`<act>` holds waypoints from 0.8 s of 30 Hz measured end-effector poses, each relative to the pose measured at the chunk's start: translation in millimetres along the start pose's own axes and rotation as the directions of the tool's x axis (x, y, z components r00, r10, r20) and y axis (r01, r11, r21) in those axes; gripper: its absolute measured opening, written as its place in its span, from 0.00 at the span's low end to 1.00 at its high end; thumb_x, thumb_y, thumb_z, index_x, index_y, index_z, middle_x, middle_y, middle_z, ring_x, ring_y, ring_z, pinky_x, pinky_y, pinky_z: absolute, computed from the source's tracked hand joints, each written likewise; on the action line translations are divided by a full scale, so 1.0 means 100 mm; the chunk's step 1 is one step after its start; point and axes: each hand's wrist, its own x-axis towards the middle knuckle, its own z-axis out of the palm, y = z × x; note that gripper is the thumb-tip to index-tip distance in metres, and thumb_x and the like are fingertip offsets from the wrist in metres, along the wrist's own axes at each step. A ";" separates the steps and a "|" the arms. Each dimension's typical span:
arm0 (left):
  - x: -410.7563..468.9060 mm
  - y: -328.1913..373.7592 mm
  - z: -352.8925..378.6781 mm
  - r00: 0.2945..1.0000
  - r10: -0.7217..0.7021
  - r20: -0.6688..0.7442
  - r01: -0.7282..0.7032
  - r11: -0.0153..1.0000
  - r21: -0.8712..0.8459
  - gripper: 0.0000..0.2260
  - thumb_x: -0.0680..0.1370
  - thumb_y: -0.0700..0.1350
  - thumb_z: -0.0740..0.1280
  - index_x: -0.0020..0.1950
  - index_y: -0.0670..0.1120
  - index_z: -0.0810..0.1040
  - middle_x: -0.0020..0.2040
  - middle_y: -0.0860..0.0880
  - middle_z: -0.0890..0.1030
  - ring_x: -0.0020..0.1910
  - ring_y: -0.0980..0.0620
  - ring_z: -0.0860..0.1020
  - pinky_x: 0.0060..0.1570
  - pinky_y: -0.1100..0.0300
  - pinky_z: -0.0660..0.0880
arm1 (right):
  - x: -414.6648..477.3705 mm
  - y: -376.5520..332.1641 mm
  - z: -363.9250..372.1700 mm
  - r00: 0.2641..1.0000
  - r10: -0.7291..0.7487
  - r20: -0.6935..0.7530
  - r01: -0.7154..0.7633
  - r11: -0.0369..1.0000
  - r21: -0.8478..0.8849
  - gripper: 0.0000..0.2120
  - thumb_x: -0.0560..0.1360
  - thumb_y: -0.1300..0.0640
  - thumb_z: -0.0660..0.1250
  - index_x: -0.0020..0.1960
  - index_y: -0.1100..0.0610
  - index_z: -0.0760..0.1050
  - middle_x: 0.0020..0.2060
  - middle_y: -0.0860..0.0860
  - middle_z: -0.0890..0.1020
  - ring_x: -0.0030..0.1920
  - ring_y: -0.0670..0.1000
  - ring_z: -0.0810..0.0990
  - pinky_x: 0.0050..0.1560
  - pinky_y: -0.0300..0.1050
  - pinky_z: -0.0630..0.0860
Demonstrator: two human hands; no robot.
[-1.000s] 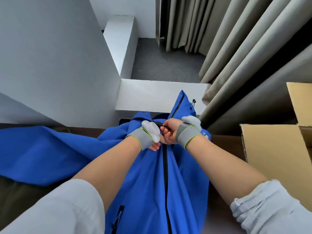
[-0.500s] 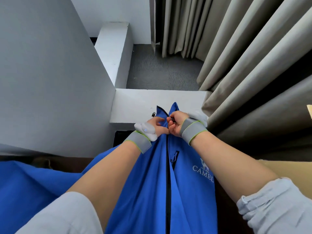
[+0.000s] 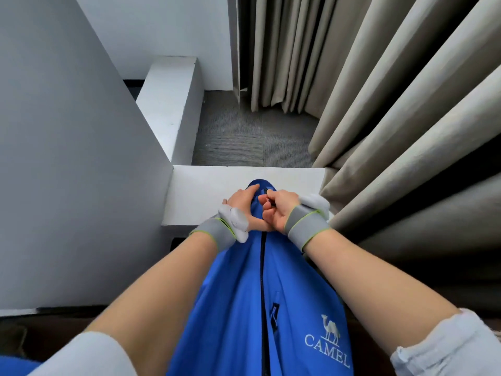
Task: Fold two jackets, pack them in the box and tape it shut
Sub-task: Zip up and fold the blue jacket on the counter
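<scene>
The left hand point(image 3: 243, 205) and right hand point(image 3: 279, 210) meet at the jacket's point(image 3: 238, 294) top, ledge point(image 3: 202, 192) behind, curtains point(image 3: 406, 118) right.

Support: dark brown surface point(image 3: 54, 332), seen at near left below the grey wall; a darker strip shows at near right. On it, at the near-left corner: a patch of blue cloth point(image 3: 13, 366), cut off by the frame edge. The blue jacket point(image 3: 235, 308) runs from near centre to far over this surface; whether it touches the surface cannot be told. Beyond: grey carpet floor point(image 3: 244, 137). A white low wall point(image 3: 170, 99) stands on it at far left, and beige curtains point(image 3: 379, 104) hang down to it at right.
</scene>
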 end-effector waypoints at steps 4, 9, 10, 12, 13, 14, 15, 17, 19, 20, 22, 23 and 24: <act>0.14 0.09 -0.13 0.989 0.062 0.132 -0.087 0.977 0.197 0.50 0.43 0.65 0.59 0.63 0.44 0.72 0.53 0.46 0.76 0.54 0.47 0.74 0.55 0.58 0.69 | 0.00 0.03 -0.04 1.000 -0.016 -0.002 0.017 0.990 0.143 0.20 0.83 0.61 0.50 0.35 0.64 0.68 0.33 0.54 0.73 0.13 0.40 0.66 0.14 0.30 0.62; 0.17 0.11 -0.31 0.939 -0.026 0.342 0.055 0.996 -0.075 0.28 0.56 0.39 0.66 0.55 0.43 0.67 0.50 0.43 0.71 0.49 0.49 0.69 0.40 0.59 0.68 | -0.03 0.06 0.05 0.998 -0.049 -0.035 0.052 0.994 0.092 0.17 0.82 0.63 0.50 0.37 0.63 0.68 0.32 0.54 0.74 0.12 0.41 0.66 0.14 0.29 0.62; 0.22 0.09 -0.32 0.952 -0.047 0.302 0.082 0.991 -0.104 0.25 0.61 0.36 0.67 0.57 0.41 0.69 0.51 0.42 0.73 0.49 0.49 0.70 0.38 0.61 0.69 | -0.02 0.04 0.09 0.997 -0.067 -0.045 0.069 0.996 0.055 0.17 0.82 0.63 0.51 0.36 0.63 0.67 0.32 0.54 0.74 0.12 0.41 0.65 0.14 0.28 0.61; 0.29 0.08 -0.33 0.984 -0.066 0.167 0.088 0.988 -0.128 0.17 0.73 0.33 0.64 0.62 0.37 0.73 0.51 0.44 0.75 0.49 0.51 0.71 0.38 0.70 0.68 | -0.02 0.01 0.12 0.995 -0.084 -0.056 0.085 0.996 0.012 0.17 0.82 0.64 0.51 0.36 0.63 0.67 0.31 0.54 0.74 0.12 0.41 0.64 0.15 0.28 0.61; 0.33 0.07 -0.36 0.992 -0.054 0.111 0.067 0.991 -0.113 0.13 0.76 0.35 0.62 0.61 0.37 0.75 0.50 0.46 0.75 0.50 0.53 0.71 0.38 0.74 0.65 | -0.03 -0.01 0.13 0.995 -0.084 -0.054 0.084 0.996 0.008 0.17 0.82 0.64 0.51 0.36 0.62 0.67 0.31 0.54 0.74 0.12 0.41 0.64 0.15 0.28 0.61; 0.36 0.06 -0.38 0.997 -0.034 0.072 0.042 0.994 -0.100 0.11 0.78 0.37 0.61 0.59 0.37 0.77 0.49 0.47 0.75 0.49 0.54 0.70 0.37 0.75 0.64 | -0.05 -0.03 0.13 0.996 -0.079 -0.050 0.080 0.997 0.015 0.17 0.82 0.64 0.51 0.36 0.62 0.67 0.31 0.54 0.74 0.13 0.41 0.64 0.15 0.28 0.61; 0.38 0.06 -0.41 0.999 0.002 0.043 0.002 0.997 -0.079 0.10 0.79 0.39 0.62 0.57 0.37 0.79 0.48 0.47 0.76 0.49 0.54 0.71 0.37 0.75 0.64 | -0.07 -0.03 0.13 0.996 -0.080 -0.043 0.081 0.996 0.026 0.16 0.82 0.64 0.52 0.36 0.62 0.68 0.31 0.54 0.74 0.13 0.41 0.64 0.15 0.28 0.61; 0.40 0.11 -0.41 0.997 0.067 0.032 -0.067 0.998 -0.008 0.10 0.79 0.41 0.62 0.54 0.36 0.79 0.48 0.42 0.79 0.47 0.52 0.72 0.38 0.72 0.65 | -0.12 0.02 0.11 0.994 -0.091 -0.055 0.094 0.993 0.067 0.16 0.82 0.63 0.53 0.36 0.60 0.69 0.31 0.54 0.75 0.15 0.41 0.67 0.15 0.30 0.64; 0.40 0.21 -0.34 0.993 0.108 0.049 -0.113 0.986 0.122 0.11 0.79 0.41 0.62 0.54 0.36 0.79 0.52 0.40 0.81 0.49 0.48 0.75 0.45 0.63 0.69 | -0.16 0.11 0.09 0.990 -0.108 -0.089 0.120 0.982 0.143 0.15 0.82 0.63 0.55 0.36 0.59 0.69 0.25 0.52 0.77 0.18 0.42 0.72 0.18 0.31 0.70; 0.42 0.25 -0.29 0.992 0.112 0.052 -0.120 0.971 0.205 0.11 0.79 0.42 0.61 0.56 0.39 0.80 0.54 0.41 0.81 0.52 0.46 0.76 0.50 0.60 0.69 | -0.17 0.15 0.08 0.988 -0.116 -0.105 0.135 0.971 0.195 0.15 0.82 0.63 0.55 0.36 0.59 0.69 0.20 0.50 0.77 0.17 0.42 0.73 0.19 0.32 0.71; 0.45 0.28 -0.22 0.994 0.103 0.035 -0.109 0.940 0.324 0.12 0.79 0.43 0.60 0.58 0.44 0.79 0.57 0.43 0.80 0.58 0.43 0.76 0.57 0.58 0.71 | -0.16 0.16 0.08 0.981 -0.136 -0.138 0.168 0.953 0.253 0.16 0.82 0.64 0.54 0.36 0.59 0.68 0.14 0.47 0.74 0.15 0.41 0.73 0.20 0.33 0.72; 0.46 0.28 -0.21 0.995 0.097 0.031 -0.101 0.938 0.331 0.13 0.80 0.43 0.60 0.60 0.45 0.79 0.59 0.44 0.80 0.60 0.43 0.75 0.60 0.57 0.70 | -0.16 0.13 0.09 0.979 -0.142 -0.146 0.174 0.957 0.234 0.16 0.82 0.65 0.53 0.36 0.59 0.67 0.13 0.46 0.73 0.14 0.41 0.72 0.20 0.33 0.72; 0.46 0.28 -0.22 0.996 0.086 0.035 -0.093 0.948 0.303 0.14 0.80 0.42 0.59 0.62 0.45 0.78 0.62 0.45 0.79 0.62 0.44 0.74 0.62 0.57 0.69 | -0.15 0.09 0.10 0.980 -0.143 -0.140 0.169 0.967 0.191 0.17 0.82 0.65 0.53 0.35 0.59 0.67 0.12 0.46 0.71 0.14 0.41 0.71 0.18 0.33 0.71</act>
